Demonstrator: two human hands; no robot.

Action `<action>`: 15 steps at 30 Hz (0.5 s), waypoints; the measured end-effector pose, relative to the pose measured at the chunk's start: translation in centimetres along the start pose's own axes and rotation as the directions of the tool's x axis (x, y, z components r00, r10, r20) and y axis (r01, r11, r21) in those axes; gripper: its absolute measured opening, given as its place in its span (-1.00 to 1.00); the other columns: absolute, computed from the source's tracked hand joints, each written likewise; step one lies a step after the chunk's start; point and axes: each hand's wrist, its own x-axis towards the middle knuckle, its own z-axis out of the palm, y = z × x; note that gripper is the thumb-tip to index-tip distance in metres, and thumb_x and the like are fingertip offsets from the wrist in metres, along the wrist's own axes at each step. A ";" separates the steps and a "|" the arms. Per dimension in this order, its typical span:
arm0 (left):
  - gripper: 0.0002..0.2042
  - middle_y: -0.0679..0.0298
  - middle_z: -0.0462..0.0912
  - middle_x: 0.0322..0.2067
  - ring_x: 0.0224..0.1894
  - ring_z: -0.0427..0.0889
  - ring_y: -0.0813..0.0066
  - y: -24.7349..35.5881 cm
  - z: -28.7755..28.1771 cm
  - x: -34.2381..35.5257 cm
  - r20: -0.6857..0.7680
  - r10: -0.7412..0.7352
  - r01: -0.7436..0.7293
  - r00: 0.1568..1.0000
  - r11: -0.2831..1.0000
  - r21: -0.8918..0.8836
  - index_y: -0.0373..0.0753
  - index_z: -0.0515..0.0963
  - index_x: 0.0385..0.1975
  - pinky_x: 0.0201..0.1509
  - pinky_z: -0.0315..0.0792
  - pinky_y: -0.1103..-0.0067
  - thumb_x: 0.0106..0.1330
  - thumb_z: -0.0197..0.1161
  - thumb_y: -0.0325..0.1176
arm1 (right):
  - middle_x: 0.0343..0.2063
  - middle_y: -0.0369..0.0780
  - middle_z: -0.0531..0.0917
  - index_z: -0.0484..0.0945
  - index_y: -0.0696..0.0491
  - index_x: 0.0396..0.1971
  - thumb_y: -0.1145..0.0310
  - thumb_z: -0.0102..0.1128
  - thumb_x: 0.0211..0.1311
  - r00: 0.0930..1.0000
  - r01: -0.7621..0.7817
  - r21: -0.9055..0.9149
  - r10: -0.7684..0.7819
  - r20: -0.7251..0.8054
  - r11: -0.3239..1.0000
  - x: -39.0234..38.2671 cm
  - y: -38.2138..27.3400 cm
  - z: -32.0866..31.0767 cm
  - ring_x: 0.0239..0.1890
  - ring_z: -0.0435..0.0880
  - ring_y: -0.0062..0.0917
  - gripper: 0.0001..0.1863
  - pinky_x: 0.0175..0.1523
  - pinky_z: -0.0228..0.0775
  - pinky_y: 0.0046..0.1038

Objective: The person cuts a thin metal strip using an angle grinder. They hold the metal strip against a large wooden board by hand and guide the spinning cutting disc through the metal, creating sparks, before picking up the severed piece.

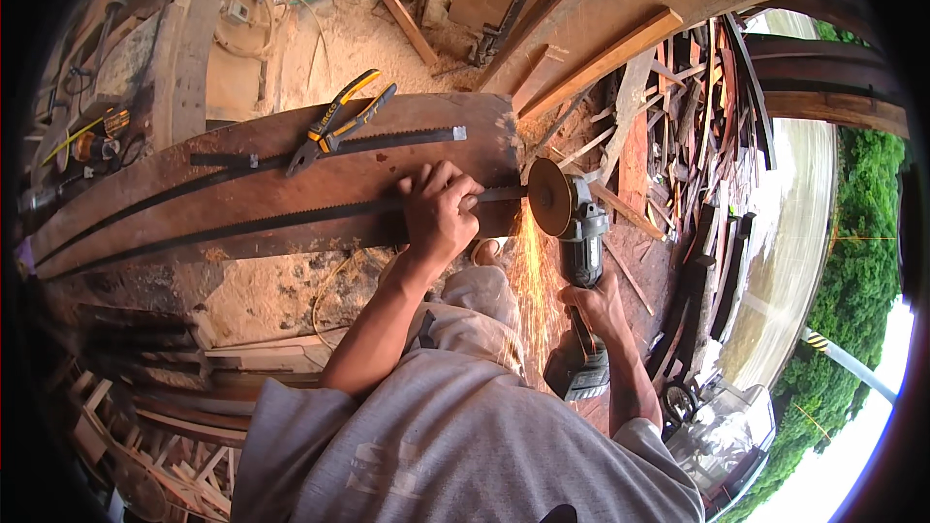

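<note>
My right hand (603, 305) is wrapped round the handle of a cordless angle grinder (584, 254). Its brown disc (550, 197) meets the end of a toothed band saw blade (320, 217) just past the bench's right end, and orange sparks (535, 281) stream down toward me. My left hand (441, 208) is closed on that blade, pressing it to the wooden bench (378, 169) near its right end. Beyond it, yellow-and-black pliers (339, 126) lie across a second toothed blade (407, 138). A short dark piece of blade (221, 160) rests farther left.
Wood offcuts (678, 107) are heaped on the floor to the right, and a large plank (620, 15) slants above them. Sawdust (291, 39) covers the ground behind the bench. A motorbike (712, 436) stands at the lower right, by the road. Tools (97, 145) sit at the far left.
</note>
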 end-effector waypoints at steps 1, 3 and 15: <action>-0.81 0.42 0.55 -0.35 -0.18 0.52 0.30 0.0 0.0 0.0 -0.002 0.001 -0.001 1.000 1.000 -0.001 -0.07 0.66 -0.48 -0.02 0.19 0.29 0.01 0.40 -0.60 | -0.64 -0.19 0.63 0.57 0.24 -0.43 0.43 0.36 -0.05 1.000 0.000 0.001 0.000 -0.001 1.000 0.0 0.1 0.0 -0.62 0.58 -0.52 -0.78 -0.47 0.43 -0.40; -0.81 0.42 0.55 -0.35 -0.18 0.52 0.30 -0.1 0.0 0.0 -0.003 0.002 -0.002 1.000 1.000 0.000 -0.07 0.66 -0.48 -0.01 0.19 0.29 0.01 0.40 -0.60 | -0.63 -0.21 0.61 0.53 0.22 -0.46 0.45 0.38 -0.10 1.000 -0.010 0.033 0.010 -0.005 0.999 0.1 0.1 0.1 -0.63 0.59 -0.50 -0.77 -0.49 0.41 -0.39; -0.79 0.44 0.54 -0.35 -0.21 0.51 0.29 -0.3 0.2 -0.1 -0.036 0.036 -0.036 0.999 0.999 0.008 -0.03 0.64 -0.47 -0.05 0.21 0.25 -0.03 0.37 -0.58 | -0.65 -0.25 0.60 0.58 0.22 -0.42 0.47 0.34 -0.06 1.000 0.001 -0.015 -0.001 -0.020 1.000 0.3 -0.2 0.1 -0.66 0.55 -0.56 -0.81 -0.52 0.39 -0.44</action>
